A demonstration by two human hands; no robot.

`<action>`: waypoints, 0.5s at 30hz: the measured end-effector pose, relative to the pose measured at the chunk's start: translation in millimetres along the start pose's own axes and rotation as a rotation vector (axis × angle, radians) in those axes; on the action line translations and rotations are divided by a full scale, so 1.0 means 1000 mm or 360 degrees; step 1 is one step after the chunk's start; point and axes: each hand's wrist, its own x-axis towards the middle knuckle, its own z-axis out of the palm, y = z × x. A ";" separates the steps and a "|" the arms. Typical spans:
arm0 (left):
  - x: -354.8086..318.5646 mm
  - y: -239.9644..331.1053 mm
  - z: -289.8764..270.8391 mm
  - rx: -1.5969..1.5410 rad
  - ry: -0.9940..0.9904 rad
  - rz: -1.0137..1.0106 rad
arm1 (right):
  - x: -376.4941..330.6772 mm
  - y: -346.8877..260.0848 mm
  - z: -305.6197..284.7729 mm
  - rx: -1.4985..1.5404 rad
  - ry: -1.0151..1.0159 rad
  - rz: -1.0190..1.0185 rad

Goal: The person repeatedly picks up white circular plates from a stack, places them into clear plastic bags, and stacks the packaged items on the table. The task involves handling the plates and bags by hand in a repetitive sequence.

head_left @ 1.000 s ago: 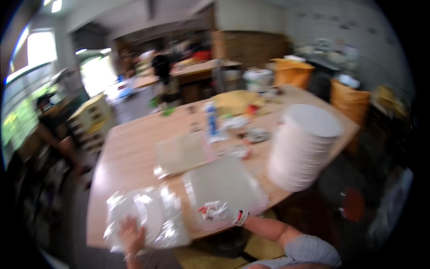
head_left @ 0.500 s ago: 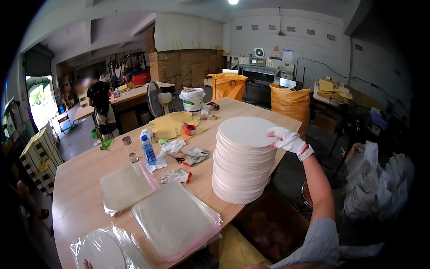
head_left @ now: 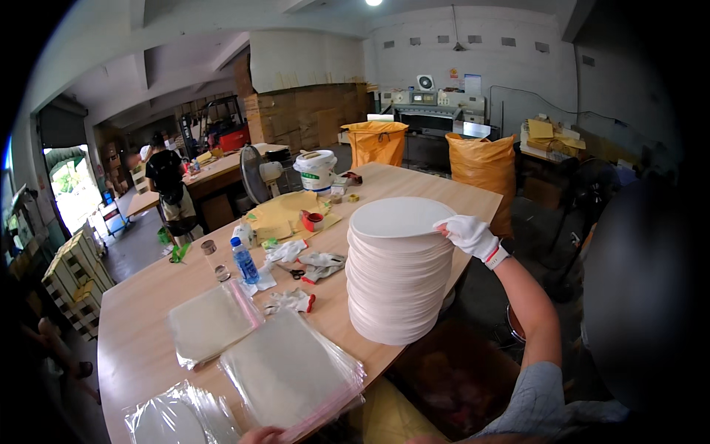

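A tall stack of round white discs (head_left: 399, 285) stands at the table's right edge. My right hand (head_left: 472, 238), in a white glove, pinches the rim of the top disc (head_left: 403, 215) from the right, and that rim seems slightly raised. At the bottom edge of the picture my bare left hand (head_left: 262, 435) shows only in part, beside the near edge of a pile of clear plastic bags (head_left: 292, 370); its fingers are mostly cut off. Left of it lies a bagged white disc (head_left: 166, 423), and behind is a second pile of clear bags (head_left: 213, 322).
Loose gloves (head_left: 322, 266), scissors (head_left: 293, 272), a blue water bottle (head_left: 244, 260), red tape (head_left: 313, 220) and yellow paper (head_left: 281, 214) lie mid-table. A white bucket (head_left: 316, 172) and a fan (head_left: 257, 174) stand beyond. A blurred dark shape (head_left: 643, 296) fills the right. Another person (head_left: 168, 181) stands far left.
My right hand has closed on the top disc's rim. My left hand has moved right along the bottom edge to the bag pile. A dark blurred shape has entered at right.
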 end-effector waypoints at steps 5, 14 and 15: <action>0.101 0.067 0.099 -0.1471 -0.0626 -0.0203 | 0.002 -0.109 -0.020 -0.0558 0.0334 -0.0485; 0.154 0.066 0.131 -0.2330 -0.0412 -0.0530 | -0.043 -0.212 -0.008 0.0098 -0.0247 -0.0769; 0.145 0.059 0.125 -0.2232 -0.0404 -0.0544 | -0.047 -0.210 0.002 0.0310 -0.0077 -0.0614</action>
